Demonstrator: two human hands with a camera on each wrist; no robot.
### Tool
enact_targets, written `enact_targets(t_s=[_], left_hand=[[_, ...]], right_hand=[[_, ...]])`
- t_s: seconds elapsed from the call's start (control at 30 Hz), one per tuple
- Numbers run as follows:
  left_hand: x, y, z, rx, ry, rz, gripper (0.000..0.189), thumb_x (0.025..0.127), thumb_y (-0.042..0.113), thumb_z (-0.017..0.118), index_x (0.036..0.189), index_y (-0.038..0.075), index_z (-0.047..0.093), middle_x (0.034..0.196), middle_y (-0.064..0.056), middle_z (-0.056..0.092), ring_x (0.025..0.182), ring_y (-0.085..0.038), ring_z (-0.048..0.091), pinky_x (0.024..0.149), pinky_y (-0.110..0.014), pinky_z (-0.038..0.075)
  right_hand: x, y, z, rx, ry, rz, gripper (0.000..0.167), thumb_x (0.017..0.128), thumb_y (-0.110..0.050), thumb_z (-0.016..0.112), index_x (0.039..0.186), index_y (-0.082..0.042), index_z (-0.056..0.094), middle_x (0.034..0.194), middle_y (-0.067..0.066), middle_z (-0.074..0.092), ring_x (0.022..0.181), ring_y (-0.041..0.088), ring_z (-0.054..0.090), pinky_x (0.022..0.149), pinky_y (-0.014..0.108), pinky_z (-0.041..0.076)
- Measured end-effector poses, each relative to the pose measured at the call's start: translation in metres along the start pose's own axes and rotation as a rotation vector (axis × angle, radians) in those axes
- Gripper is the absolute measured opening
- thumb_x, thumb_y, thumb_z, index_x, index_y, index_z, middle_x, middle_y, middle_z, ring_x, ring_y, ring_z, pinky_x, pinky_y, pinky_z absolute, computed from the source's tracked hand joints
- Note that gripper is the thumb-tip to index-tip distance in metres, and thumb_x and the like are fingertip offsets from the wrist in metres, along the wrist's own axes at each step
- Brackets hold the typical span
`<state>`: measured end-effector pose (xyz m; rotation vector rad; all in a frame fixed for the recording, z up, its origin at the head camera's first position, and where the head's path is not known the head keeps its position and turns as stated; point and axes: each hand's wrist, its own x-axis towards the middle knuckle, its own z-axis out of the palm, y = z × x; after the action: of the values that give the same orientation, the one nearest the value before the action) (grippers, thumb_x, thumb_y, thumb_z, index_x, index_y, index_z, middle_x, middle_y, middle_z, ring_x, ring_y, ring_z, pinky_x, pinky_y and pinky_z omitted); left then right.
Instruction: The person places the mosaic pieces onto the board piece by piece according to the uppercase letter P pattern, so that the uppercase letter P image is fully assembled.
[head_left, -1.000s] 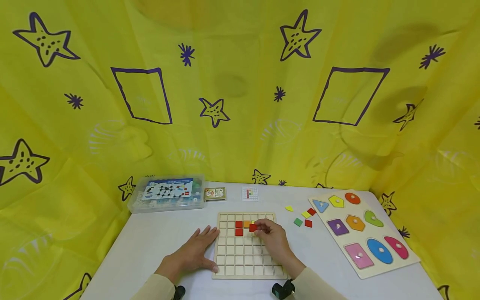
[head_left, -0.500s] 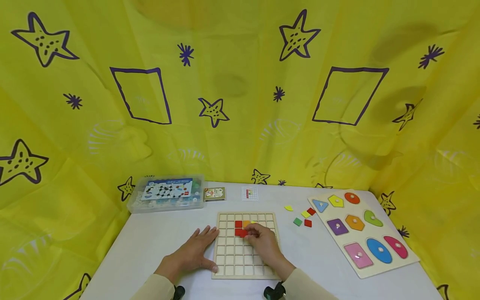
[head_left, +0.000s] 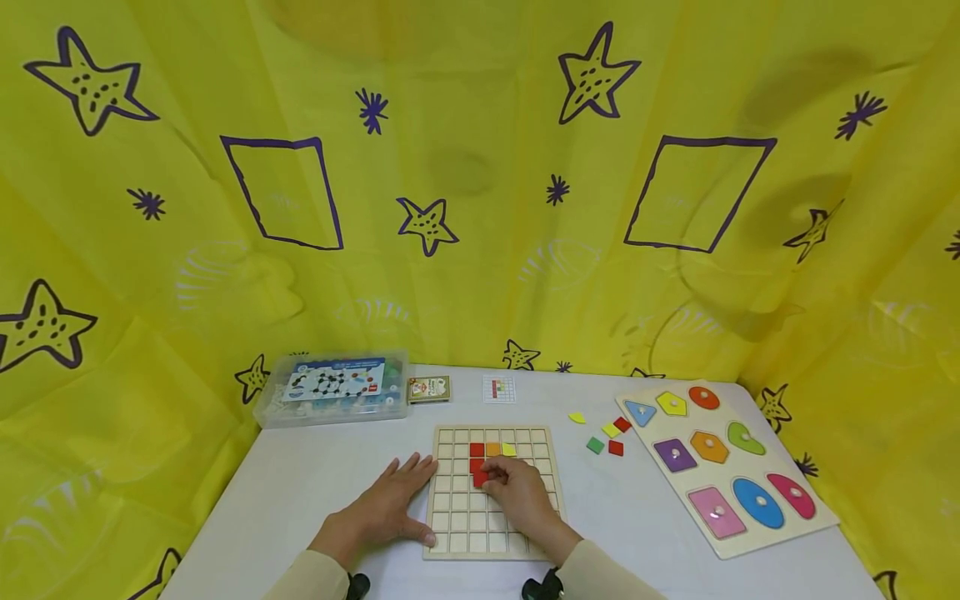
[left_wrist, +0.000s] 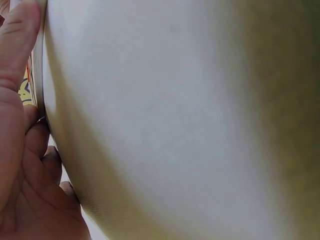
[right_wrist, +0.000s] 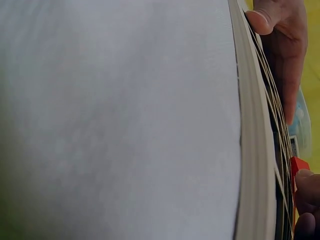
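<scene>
A wooden grid board (head_left: 457, 542) lies on the white table in the middle of the head view. In its upper cells sit a red tile (head_left: 477, 449), an orange tile (head_left: 492, 449) and a yellow tile (head_left: 509, 449), with another red tile (head_left: 476, 466) below the first. My right hand (head_left: 523, 497) pinches a further red tile (head_left: 479, 481) between thumb and fingertips, just under that lower one. The held tile (right_wrist: 299, 164) shows tilted in the right wrist view. My left hand (head_left: 387, 506) rests flat, fingers spread, along the board's left edge.
Right of the board lie loose tiles, among them a green tile (head_left: 596, 445) and a red one. Farther right is a shape puzzle board (head_left: 722, 467). At the back stand a clear plastic case (head_left: 330, 392), a small card box (head_left: 429, 389) and a printed grid card (head_left: 498, 388).
My right hand has carried the red tile left and toward me, from beside the yellow tile to the column of red ones. The left hand has stayed in place.
</scene>
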<state>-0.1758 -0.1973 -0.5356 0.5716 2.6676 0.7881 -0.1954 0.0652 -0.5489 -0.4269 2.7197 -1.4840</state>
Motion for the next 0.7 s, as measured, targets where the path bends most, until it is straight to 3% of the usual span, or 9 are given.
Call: enact_targets(t_s=[0.7], left_hand=[[-0.0004, 0.0008, 0.0003, 0.006, 0.000, 0.003, 0.119, 0.070, 0.057, 0.090, 0.164, 0.006, 0.036, 0.172, -0.014, 0.034, 0.162, -0.039, 0.022, 0.132, -0.064, 0.010]], right_hand=[[-0.0005, -0.0004, 0.0052, -0.145, 0.001, -0.040, 0.016, 0.089, -0.011, 0.083, 0.104, -0.013, 0.079, 0.093, -0.007, 0.072, 0.086, 0.009, 0.056, 0.074, 0.026, 0.051]])
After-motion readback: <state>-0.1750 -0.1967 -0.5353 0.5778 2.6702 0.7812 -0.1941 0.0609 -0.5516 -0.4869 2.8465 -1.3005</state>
